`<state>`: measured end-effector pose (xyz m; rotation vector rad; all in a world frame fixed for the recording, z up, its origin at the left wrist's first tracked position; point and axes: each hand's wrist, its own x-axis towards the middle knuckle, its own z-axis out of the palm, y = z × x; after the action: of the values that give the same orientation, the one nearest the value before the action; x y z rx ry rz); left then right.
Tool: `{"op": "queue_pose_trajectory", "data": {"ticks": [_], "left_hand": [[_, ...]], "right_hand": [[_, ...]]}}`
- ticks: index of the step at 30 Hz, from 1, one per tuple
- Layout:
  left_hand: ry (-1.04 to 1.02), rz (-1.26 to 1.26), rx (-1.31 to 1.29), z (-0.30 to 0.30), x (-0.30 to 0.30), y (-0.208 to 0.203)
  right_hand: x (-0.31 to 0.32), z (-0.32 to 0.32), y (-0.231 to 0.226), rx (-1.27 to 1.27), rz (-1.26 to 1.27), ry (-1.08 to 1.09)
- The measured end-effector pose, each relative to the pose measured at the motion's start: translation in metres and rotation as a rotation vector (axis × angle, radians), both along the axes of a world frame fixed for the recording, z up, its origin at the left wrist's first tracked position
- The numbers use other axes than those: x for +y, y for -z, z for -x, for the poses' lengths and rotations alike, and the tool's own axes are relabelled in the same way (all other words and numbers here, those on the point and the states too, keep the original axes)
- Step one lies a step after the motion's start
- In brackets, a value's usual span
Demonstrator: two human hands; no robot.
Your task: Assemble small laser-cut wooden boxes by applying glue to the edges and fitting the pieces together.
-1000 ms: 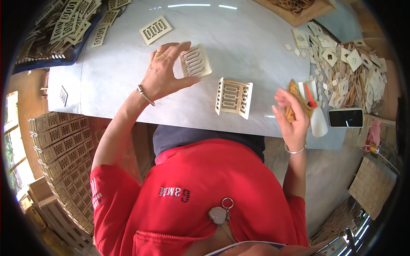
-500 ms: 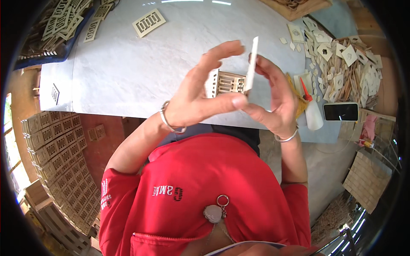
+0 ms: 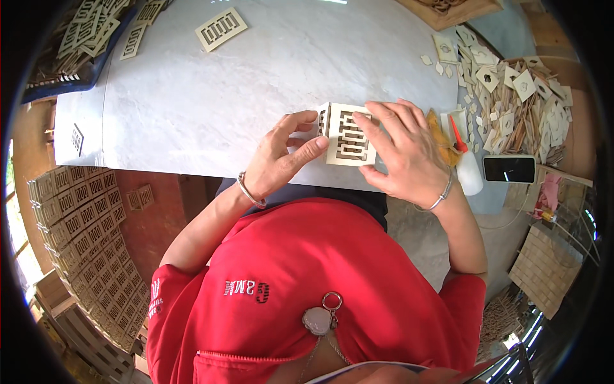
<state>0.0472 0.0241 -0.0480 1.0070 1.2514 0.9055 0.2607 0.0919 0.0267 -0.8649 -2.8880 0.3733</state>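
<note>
Both hands press a pale cut-out wooden box (image 3: 345,133) on the table's (image 3: 192,109) near edge.

The left hand (image 3: 284,153) pinches the box's left side between thumb and fingers; the right hand (image 3: 400,150) lies flat over its top panel, fingers spread. Just right of that hand stand a glue bottle (image 3: 465,168) and a phone (image 3: 509,169), with loose wooden pieces (image 3: 511,102) beyond. A spare panel (image 3: 221,28) lies far up the table.

- Pale worktable (image 3: 192,115): a cut-out wooden panel assembly (image 3: 345,137) lies near its front edge.
- Left hand (image 3: 281,157): thumb and fingers grip the assembly's left side.
- Right hand (image 3: 400,150): pressed flat on the top panel.
- Glue bottle (image 3: 465,166) (red nozzle), just right of the right hand.
- Phone (image 3: 509,169), beside loose wooden pieces (image 3: 518,96).
- Single panel (image 3: 220,29), far side.
</note>
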Motion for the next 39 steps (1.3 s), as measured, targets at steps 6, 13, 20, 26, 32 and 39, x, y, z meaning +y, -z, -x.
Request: {"op": "queue_pose_trajectory", "data": {"ticks": [6,13,20,26,32,39], "left_hand": [[-0.014,-0.058,0.027,-0.003,-0.002,0.005],[0.051,-0.050,0.048,-0.002,0.000,0.008],[-0.010,-0.106,0.038,-0.004,-0.002,0.012],[-0.002,-0.032,0.041,-0.005,0.000,0.002],[0.008,-0.009,0.003,-0.004,0.000,0.005],[0.038,0.022,0.032,-0.008,-0.029,0.002]], "right_hand": [[-0.001,0.005,0.003,-0.036,-0.006,0.000],[-0.002,0.005,0.006,-0.034,0.008,0.024],[-0.004,0.002,0.009,0.014,0.046,0.050],[-0.015,-0.026,0.036,0.390,0.372,0.304],[-0.040,-0.015,0.071,0.817,1.099,0.643],[-0.074,-0.017,0.068,0.883,1.168,0.676]]}}
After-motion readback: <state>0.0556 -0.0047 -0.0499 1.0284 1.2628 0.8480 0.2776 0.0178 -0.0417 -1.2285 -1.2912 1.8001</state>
